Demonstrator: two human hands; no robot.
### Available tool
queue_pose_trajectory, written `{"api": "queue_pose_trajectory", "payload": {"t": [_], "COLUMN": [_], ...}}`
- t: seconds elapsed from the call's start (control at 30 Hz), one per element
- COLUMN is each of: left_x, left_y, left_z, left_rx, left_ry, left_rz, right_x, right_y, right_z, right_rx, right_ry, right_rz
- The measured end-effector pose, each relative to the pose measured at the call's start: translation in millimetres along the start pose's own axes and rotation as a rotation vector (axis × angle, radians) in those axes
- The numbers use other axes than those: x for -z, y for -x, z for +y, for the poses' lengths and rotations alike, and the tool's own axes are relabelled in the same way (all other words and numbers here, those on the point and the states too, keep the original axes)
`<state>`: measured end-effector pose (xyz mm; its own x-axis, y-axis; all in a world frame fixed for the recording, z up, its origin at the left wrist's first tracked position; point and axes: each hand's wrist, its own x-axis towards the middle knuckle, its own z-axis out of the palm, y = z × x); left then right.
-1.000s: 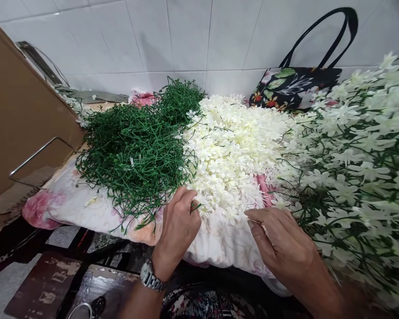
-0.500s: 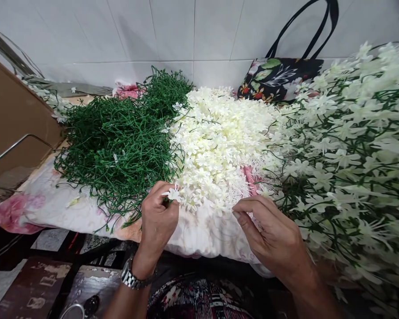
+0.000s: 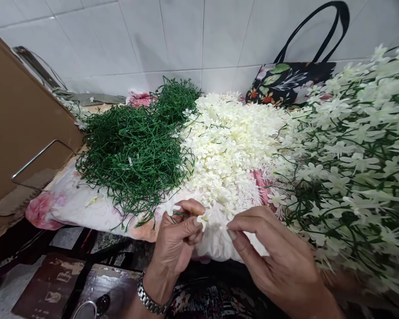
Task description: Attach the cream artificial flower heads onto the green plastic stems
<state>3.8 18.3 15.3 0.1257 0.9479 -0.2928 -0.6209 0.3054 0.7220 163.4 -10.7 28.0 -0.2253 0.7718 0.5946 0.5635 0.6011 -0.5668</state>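
Note:
My left hand (image 3: 179, 235), with a metal watch on its wrist, pinches a green stem that carries white blossoms, one (image 3: 203, 219) at the fingertips and another (image 3: 169, 206) by the knuckles. Thumb and forefinger of my right hand (image 3: 272, 252) are pressed together just to the right; a tiny pale bit shows at the tips, too small to name. Beyond my hands lies a heap of loose white flowers (image 3: 229, 137). A tangled pile of green stems (image 3: 136, 146) is to its left. Stems bearing white flowers (image 3: 352, 168) are massed on the right.
A flowered cloth (image 3: 69, 199) covers the work surface. Against the tiled wall stands a black floral bag (image 3: 286, 84). A cardboard box (image 3: 26, 128) with a wire handle (image 3: 36, 159) borders the left side. Dark boards (image 3: 53, 283) show below the surface.
The view has shifted, so the scene sits further right and lower. My left hand has turned, showing its thumb and the stem with blossoms. My right hand stays pinched nearby.

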Motion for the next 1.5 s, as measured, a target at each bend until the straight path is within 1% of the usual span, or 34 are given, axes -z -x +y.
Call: {"api": "queue_pose_trajectory", "payload": {"t": [0.07,0.13,0.23,0.33,0.5,0.63,0.77,0.87,0.97,1.1,1.23,1.4,1.5], "left_x": [0.5,1.8,2.7,1.5,1.7,6.0,12.1,16.8,20.7,22.0,14.5,4.2,4.9], "left_y": [3.2,6.0,9.4,11.2,11.5,12.2,11.6,10.5,10.0,11.9,15.3,19.4,21.8], "left_z": [-4.6,-8.6,-12.8,-15.6,-20.6,-24.1,-26.9,-31.0,-37.3,-42.0,-35.0,-25.3,-26.6], "left_rx": [0.062,0.091,0.104,0.087,0.004,-0.15,-0.333,-0.423,-0.455,-0.458,-0.459,-0.503,-0.452], "left_ry": [0.055,0.091,0.114,0.1,0.012,-0.11,-0.313,-0.423,-0.473,-0.522,-0.6,-0.685,-0.713], "left_rz": [-0.026,-0.027,-0.021,-0.017,-0.018,-0.006,-0.048,-0.068,-0.077,-0.093,-0.099,-0.097,-0.054], "right_x": [-4.3,-8.3,-12.6,-15.6,-18.9,-19.2,-19.8,-21.8,-24.2,-25.8,-25.7,-25.5,-25.7], "right_y": [-3.4,-5.3,-5.6,-4.7,-3.4,-0.9,1.9,3.5,5.5,9.6,13.3,14.8,15.6], "right_z": [-6.5,-10.6,-12.9,-12.6,-11.3,-11.3,-10.1,-7.3,-3.9,0.1,1.9,1.8,2.2], "right_rx": [0.016,0.032,0.067,0.087,0.094,0.11,0.12,0.11,0.107,0.09,0.048,-0.011,-0.051], "right_ry": [-0.028,-0.018,0.037,0.06,0.083,0.1,0.11,0.098,0.089,0.071,0.034,-0.022,-0.049], "right_rz": [0.007,0.015,0.032,0.035,0.027,0.016,0.007,-0.005,0.011,0.026,0.048,0.082,0.088]}}
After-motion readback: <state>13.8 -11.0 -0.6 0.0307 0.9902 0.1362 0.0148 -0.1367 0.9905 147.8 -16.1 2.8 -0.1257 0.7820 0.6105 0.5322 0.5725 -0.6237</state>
